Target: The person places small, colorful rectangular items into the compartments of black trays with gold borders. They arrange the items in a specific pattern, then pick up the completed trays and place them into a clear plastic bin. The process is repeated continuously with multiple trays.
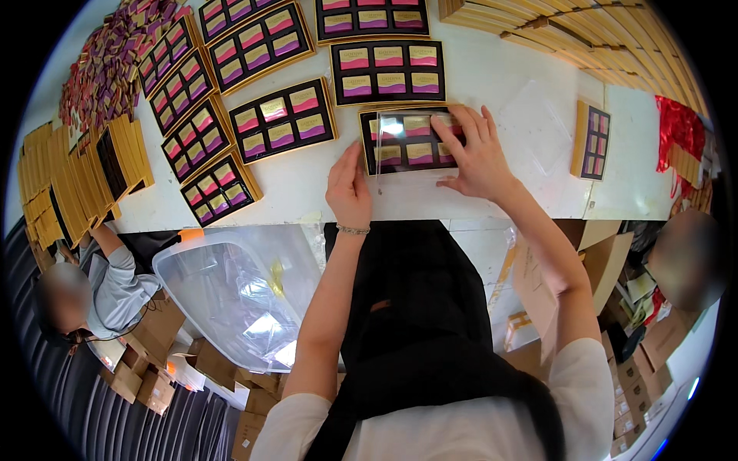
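Observation:
In front of me on the white table lies a shallow black-and-gold box of wrapped pink, purple and gold pieces. A clear plastic lid is over it, its left edge slightly off the box's edge. My right hand spans the lid's right part, with fingers at the far side and thumb at the near side. At the box's left end is my left hand, fingers stretched out along the edge and holding nothing. Another filled box sits just behind, and one more to the left.
More filled boxes stand in rows at left, beside a heap of wrapped pieces and stacked gold trays. Other stacks line the far right. A clear plastic bin is below the table edge. Two people are nearby.

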Available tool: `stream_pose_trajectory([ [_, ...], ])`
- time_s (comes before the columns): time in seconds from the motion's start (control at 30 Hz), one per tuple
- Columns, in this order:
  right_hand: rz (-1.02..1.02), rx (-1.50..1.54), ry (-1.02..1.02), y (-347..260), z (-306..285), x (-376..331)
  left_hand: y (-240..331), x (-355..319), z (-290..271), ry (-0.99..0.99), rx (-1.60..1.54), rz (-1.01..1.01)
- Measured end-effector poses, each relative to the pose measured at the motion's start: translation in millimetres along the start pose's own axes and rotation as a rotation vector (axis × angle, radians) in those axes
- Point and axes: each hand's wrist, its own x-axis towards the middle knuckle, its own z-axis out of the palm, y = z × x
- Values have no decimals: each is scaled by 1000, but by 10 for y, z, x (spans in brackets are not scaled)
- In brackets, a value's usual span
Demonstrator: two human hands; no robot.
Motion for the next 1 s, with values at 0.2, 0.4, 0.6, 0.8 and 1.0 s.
stream_pose_trajectory([
  [0.2, -101, 22, -21, 153, -27, 154, 162, 194, 76, -7, -319, -175],
  [0.4, -136, 82, -60, 86, -49, 129, 287, 71, 87, -32, -339, -281],
  [0.6, -103, 42, -55, 8, 80, -50, 281, -83, 112, 14, -403, -355],
  [0.8, -97, 4, 67, 87, 244, -228, 246, -78, 232, 103, -151, -144],
  [1.0, 475, -329, 156, 1329, -4, -874, 231, -78, 276, 78, -56, -59],
])
